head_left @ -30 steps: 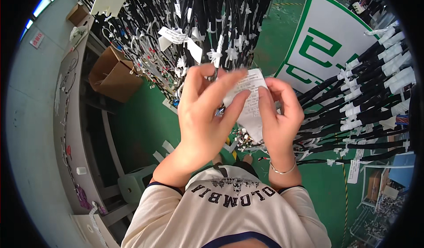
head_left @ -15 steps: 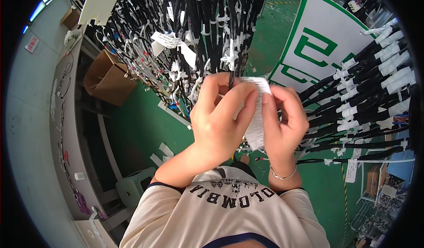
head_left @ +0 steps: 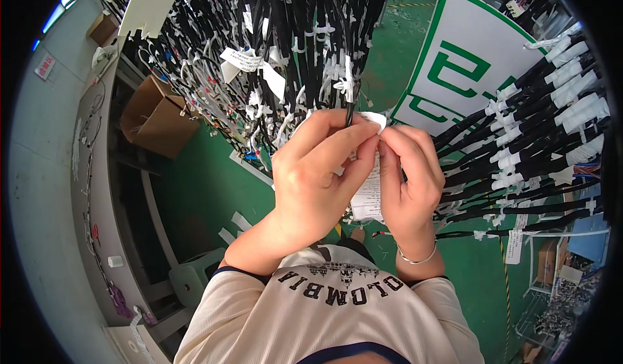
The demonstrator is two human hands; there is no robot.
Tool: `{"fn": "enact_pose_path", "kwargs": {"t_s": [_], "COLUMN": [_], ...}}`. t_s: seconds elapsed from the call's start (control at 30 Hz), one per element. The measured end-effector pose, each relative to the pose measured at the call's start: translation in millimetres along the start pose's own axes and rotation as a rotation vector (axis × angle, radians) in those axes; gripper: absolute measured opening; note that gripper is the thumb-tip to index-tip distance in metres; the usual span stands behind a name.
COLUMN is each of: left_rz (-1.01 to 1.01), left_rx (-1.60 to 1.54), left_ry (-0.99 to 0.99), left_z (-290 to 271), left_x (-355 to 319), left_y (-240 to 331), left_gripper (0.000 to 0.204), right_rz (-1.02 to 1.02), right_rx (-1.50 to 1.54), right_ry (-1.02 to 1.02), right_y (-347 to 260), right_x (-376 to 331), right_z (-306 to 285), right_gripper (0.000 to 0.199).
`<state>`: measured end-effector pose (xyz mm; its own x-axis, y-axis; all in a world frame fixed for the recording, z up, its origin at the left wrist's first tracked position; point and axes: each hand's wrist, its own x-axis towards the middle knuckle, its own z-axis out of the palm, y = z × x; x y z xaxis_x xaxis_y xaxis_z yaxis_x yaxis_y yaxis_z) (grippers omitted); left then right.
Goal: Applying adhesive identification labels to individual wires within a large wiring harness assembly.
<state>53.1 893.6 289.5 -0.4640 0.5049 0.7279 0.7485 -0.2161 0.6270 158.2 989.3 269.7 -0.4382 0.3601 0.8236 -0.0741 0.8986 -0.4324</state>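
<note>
A white printed label (head_left: pixel 368 198) hangs between my two hands, its upper end curled over at the fingertips. My left hand (head_left: pixel 302 172) is closed, pinching that upper end between thumb and forefinger. A thin black cable (head_left: pixel 350 112) runs down behind the left fingers at the same spot. My right hand (head_left: pixel 415 179) is closed too, its thumb and forefinger pressed on the label's right side, touching the left fingertips. Just above, a white clip (head_left: pixel 347 86) sits on the cable. How the label meets the cable is hidden by my fingers.
Black wire harnesses (head_left: pixel 311 46) with white tags hang in front; another taped row (head_left: pixel 519 137) spreads at right. Behind stands a green-edged white sign (head_left: pixel 436 33). At left are a cardboard box (head_left: pixel 159 114), a long bench (head_left: pixel 100 189) and a stool (head_left: pixel 195 276).
The label's upper end, flatter before, is now curled over between my fingertips. Both hands have shifted slightly left, and the right fingers have drawn closer to the left ones.
</note>
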Motion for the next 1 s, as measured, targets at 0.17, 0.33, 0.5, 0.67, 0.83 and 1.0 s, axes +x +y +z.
{"fn": "enact_pose_path", "kwargs": {"t_s": [0.17,0.33,0.5,0.67,0.83,1.0], "left_rz": [0.027,0.008,-0.042,-0.059,-0.081,-0.074], "left_rx": [-0.047,-0.059,-0.108,-0.054,-0.045,-0.063], "left_ry": [-0.026,-0.008,-0.030,-0.057,-0.068,-0.021], "left_z": [-3,-3,-4,-9,-9,-8], "left_x": [4,4,6,8,12,9], "left_y": [-4,-5,1,1,1,-6], "left_gripper": [0.019,0.019,0.019,0.020,0.017,0.020], "right_rz": [0.007,0.003,0.007,-0.017,-0.035,0.005], "right_rx": [0.007,0.026,0.031,0.020,0.004,0.023], "right_ry": [-0.033,-0.024,0.000,-0.001,-0.017,-0.007], "right_y": [0,0,0,1,1,-2], "right_x": [1,1,2,1,2,2], "right_z": [-2,0,-1,-1,1,2], "right_gripper": [0.025,0.023,0.022,0.023,0.024,0.023]}}
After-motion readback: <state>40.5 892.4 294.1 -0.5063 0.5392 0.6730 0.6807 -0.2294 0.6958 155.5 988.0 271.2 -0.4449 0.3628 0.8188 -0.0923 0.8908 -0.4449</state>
